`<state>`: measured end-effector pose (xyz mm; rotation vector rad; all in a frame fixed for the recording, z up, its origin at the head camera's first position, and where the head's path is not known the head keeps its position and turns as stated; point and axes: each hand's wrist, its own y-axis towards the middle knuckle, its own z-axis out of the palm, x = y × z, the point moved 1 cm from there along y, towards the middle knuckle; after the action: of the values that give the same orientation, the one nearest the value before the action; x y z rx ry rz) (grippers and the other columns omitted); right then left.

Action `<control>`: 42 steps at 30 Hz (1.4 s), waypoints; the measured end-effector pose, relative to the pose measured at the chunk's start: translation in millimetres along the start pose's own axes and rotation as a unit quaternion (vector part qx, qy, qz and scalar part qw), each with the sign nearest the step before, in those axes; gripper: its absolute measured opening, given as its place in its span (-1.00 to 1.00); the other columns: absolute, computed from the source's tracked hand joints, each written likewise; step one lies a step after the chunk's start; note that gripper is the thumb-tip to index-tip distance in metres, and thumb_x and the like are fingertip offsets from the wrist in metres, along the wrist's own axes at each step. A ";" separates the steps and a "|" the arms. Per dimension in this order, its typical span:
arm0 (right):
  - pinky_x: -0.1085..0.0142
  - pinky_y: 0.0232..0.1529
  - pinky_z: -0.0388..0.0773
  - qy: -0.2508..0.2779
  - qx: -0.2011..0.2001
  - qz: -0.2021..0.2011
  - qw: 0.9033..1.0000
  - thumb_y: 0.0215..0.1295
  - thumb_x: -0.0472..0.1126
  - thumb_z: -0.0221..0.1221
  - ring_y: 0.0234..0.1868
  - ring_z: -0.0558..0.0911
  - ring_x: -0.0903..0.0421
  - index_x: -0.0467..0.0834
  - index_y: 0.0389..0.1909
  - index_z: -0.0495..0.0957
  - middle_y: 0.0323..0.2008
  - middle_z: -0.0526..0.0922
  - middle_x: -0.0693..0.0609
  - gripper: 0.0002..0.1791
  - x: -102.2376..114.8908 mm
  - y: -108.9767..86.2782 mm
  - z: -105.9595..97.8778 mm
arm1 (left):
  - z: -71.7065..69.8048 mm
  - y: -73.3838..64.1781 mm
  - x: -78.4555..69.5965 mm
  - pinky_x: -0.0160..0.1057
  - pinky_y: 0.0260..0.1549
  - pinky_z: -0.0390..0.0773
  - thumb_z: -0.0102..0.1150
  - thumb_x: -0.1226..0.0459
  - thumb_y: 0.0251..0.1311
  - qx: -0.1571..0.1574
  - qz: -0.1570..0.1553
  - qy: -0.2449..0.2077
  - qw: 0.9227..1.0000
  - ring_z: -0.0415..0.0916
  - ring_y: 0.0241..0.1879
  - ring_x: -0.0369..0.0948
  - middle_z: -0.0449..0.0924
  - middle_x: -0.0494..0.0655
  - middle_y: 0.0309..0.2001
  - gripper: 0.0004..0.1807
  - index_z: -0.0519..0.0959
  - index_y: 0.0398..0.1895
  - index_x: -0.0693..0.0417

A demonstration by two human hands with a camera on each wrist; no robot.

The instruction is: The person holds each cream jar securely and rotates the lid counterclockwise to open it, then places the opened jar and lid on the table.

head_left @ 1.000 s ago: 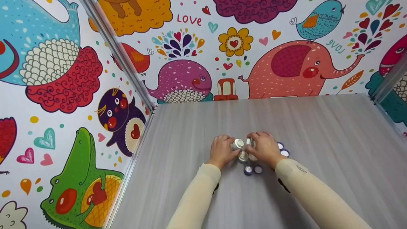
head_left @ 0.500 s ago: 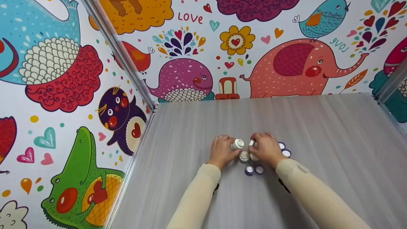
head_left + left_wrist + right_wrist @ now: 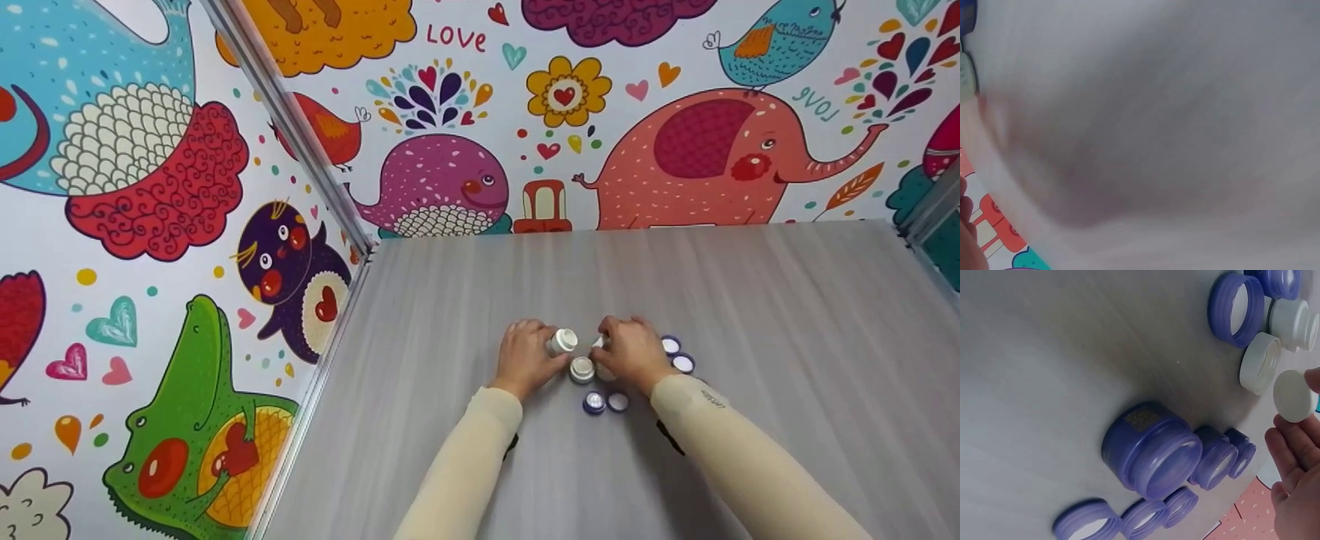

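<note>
In the head view my left hand [image 3: 529, 356] curls round a small open white jar [image 3: 562, 341], tilted toward the right. My right hand [image 3: 636, 352] pinches a flat white disc [image 3: 1293, 396] between thumb and fingers, seen from its round face in the right wrist view. Below that disc, a white screw lid [image 3: 1261, 363] lies with its hollow side showing. Beside the lid stands another white jar [image 3: 582, 370], uncapped, between the two hands. Only a few left fingers [image 3: 967, 214] show at the edge of the left wrist view.
Nearest the body sit a purple jar [image 3: 594, 403] and a purple lid [image 3: 618, 402]. Right of the right hand are several open purple jars [image 3: 1151, 450] and their upturned lids [image 3: 1089, 523]. Printed wall panels [image 3: 442, 187] bound the grey tabletop [image 3: 420, 300].
The white disc in my right hand has turned and is now mostly behind its fingers in the head view. The left hand keeps its jar nearly still. The head view has shifted slightly.
</note>
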<state>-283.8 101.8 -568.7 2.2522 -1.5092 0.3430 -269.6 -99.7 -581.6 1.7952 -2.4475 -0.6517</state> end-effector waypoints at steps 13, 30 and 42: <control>-0.13 -0.02 0.45 -0.019 -0.023 -0.014 0.999 0.07 -0.16 0.45 -0.25 0.66 -0.24 -0.28 -0.17 0.63 -0.41 0.71 -0.11 -0.63 -0.9 2.1 6.4 | -0.7 -4.0 0.9 -0.21 -0.05 0.42 0.45 -0.11 -0.03 0.004 -0.011 -0.005 1.000 0.54 -0.14 -0.20 0.65 -0.20 -0.21 -0.52 0.74 -0.12 -0.04; -0.13 -0.02 0.46 -0.024 0.011 0.015 1.000 0.11 -0.17 0.40 -0.17 0.63 -0.29 -0.32 -0.11 0.62 -0.38 0.71 -0.16 -0.62 2.0 7.4 4.6 | 1.0 -9.8 6.1 -0.20 -0.03 0.42 0.44 -0.12 -0.01 0.016 -0.029 -0.003 0.999 0.53 -0.14 -0.20 0.64 -0.21 -0.21 -0.53 0.74 -0.13 -0.06; -0.14 0.11 0.36 -0.082 0.016 -0.015 0.996 0.01 -0.20 0.31 -0.21 0.64 -0.28 -0.32 -0.24 0.68 -0.39 0.71 -0.20 -0.69 3.7 11.0 1.6 | 1.2 -8.1 6.5 -0.18 -0.08 0.43 0.48 -0.10 -0.07 -0.005 -0.015 0.012 1.000 0.56 -0.18 -0.20 0.66 -0.21 -0.24 -0.54 0.75 -0.15 -0.06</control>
<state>-292.6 94.3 -566.4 2.3767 -1.5568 0.1786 -264.8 -107.3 -587.0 1.8280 -2.4021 -0.6404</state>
